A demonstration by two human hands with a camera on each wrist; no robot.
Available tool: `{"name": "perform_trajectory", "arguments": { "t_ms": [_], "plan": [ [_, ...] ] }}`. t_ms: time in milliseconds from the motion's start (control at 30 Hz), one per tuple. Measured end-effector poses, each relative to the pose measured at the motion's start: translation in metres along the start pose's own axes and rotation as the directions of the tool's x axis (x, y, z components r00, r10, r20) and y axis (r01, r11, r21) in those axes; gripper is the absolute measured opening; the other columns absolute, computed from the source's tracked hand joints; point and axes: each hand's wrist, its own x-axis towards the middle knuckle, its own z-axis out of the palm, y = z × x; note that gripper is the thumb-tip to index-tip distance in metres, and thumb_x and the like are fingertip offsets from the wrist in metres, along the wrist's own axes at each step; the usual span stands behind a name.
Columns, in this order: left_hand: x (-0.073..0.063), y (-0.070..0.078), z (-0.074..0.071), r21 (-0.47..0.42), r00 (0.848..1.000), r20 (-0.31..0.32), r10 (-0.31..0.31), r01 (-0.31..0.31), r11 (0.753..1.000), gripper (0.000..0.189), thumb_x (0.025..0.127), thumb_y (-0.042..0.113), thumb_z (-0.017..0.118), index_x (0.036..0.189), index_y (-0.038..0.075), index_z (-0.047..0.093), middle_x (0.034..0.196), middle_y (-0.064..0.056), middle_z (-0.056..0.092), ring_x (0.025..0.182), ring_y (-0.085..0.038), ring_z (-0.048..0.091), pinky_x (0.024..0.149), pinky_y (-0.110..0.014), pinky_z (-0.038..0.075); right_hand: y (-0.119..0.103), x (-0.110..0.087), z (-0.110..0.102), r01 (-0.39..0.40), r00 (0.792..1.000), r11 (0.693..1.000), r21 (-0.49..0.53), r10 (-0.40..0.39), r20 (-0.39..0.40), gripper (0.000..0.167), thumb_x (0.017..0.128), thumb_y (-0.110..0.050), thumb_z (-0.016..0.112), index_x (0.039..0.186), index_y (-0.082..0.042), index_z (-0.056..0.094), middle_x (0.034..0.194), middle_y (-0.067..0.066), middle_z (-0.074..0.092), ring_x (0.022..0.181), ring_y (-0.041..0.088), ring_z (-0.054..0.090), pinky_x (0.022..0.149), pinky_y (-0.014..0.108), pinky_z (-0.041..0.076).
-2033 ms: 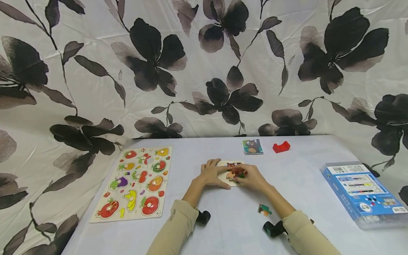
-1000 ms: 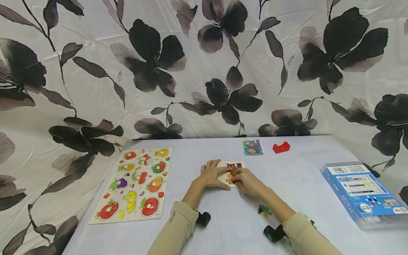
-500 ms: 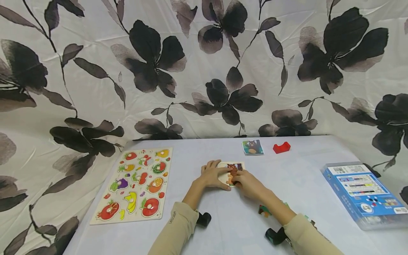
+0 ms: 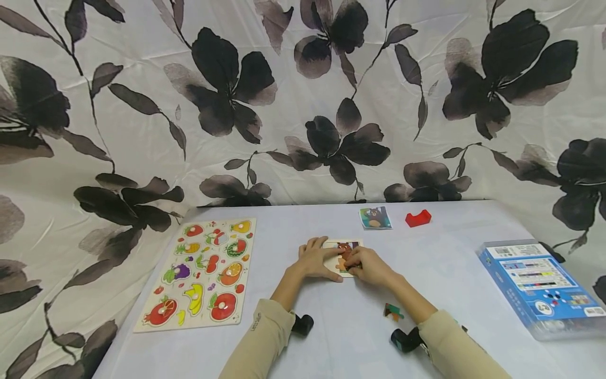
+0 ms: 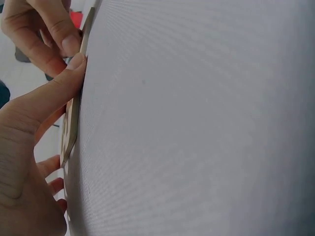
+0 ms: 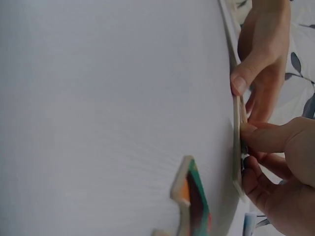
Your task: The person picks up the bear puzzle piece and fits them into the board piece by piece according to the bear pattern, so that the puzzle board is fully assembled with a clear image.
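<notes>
A small wooden jigsaw board (image 4: 332, 262) with a brown bear picture lies mid-table. My left hand (image 4: 312, 261) holds it from the left, thumb on the near edge and fingers reaching over and behind; the left wrist view shows that thumb (image 5: 59, 91) against the board's side. At the board's right part my right hand (image 4: 374, 267) pinches a dark puzzle piece (image 4: 352, 266), mostly covered by the fingers. Whether this piece sits flush cannot be told. Nearer the right forearm lies a loose green and orange puzzle piece (image 4: 393, 312), seen close in the right wrist view.
Left of the hands lies a fruit peg puzzle (image 4: 203, 273). Behind the board are a bear picture card (image 4: 375, 218) and a red notched block (image 4: 418, 218). A blue clear-sided box (image 4: 544, 287) stands at right. Something small shows beside the right sleeve (image 4: 454, 342).
The right hand has brought a puzzle piece down onto the board's right side, pressed there with lowered fingers, then lifted slightly, still pinching. My left hand has stayed in place.
</notes>
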Motion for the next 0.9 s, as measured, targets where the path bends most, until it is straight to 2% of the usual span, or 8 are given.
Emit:
{"name": "perform_trajectory", "arguments": {
  "t_ms": [167,300,500,600,900],
  "plan": [
    [0.001,0.0,0.001,-0.003,1.0,0.004,-0.006,0.006,1.0,0.079,0.065,0.057,0.078,0.136,0.033,0.051,0.152,-0.012,0.026,0.136,-0.034,0.021,0.099,-0.053,0.024,0.001,0.005,-0.003,0.016,0.999,1.0,-0.013,-0.016,0.033,0.011,0.081,-0.002,0.07,0.089,0.004,0.074,0.091,0.011,0.062,0.086,0.023,0.058,0.077,0.036,0.049],
    [0.001,-0.001,0.002,0.002,1.0,0.008,-0.007,0.007,1.0,0.079,0.065,0.058,0.077,0.136,0.033,0.051,0.152,-0.012,0.026,0.136,-0.034,0.021,0.099,-0.053,0.025,0.002,0.01,-0.003,0.026,0.999,0.999,-0.019,-0.026,0.026,0.01,0.081,-0.006,0.071,0.086,0.003,0.075,0.089,0.009,0.064,0.084,0.021,0.059,0.076,0.035,0.049],
    [0.001,-0.001,0.001,-0.009,1.0,0.009,-0.011,0.011,1.0,0.079,0.066,0.057,0.077,0.136,0.034,0.051,0.152,-0.011,0.025,0.137,-0.033,0.02,0.1,-0.052,0.023,0.005,0.015,-0.002,-0.051,0.999,0.996,0.071,0.052,-0.002,0.009,0.075,-0.006,0.077,0.082,0.0,0.074,0.084,0.005,0.065,0.075,0.014,0.055,0.067,0.026,0.046],
    [0.001,-0.002,0.001,-0.019,1.0,0.005,-0.007,0.008,1.0,0.079,0.066,0.057,0.077,0.136,0.033,0.051,0.152,-0.011,0.024,0.137,-0.033,0.02,0.101,-0.053,0.023,0.008,0.016,-0.002,-0.066,0.998,0.994,0.086,0.066,0.005,0.011,0.074,-0.005,0.077,0.083,-0.001,0.073,0.084,0.006,0.066,0.071,0.012,0.053,0.062,0.022,0.042],
    [0.001,-0.003,0.002,-0.016,1.0,0.007,0.0,0.0,1.0,0.08,0.065,0.057,0.077,0.137,0.033,0.05,0.153,-0.012,0.024,0.137,-0.034,0.019,0.1,-0.053,0.023,0.008,0.011,-0.002,0.014,0.999,0.996,0.083,-0.017,0.031,0.009,0.077,-0.004,0.074,0.084,0.002,0.074,0.085,0.007,0.064,0.08,0.018,0.058,0.072,0.028,0.048]
  ]
}}
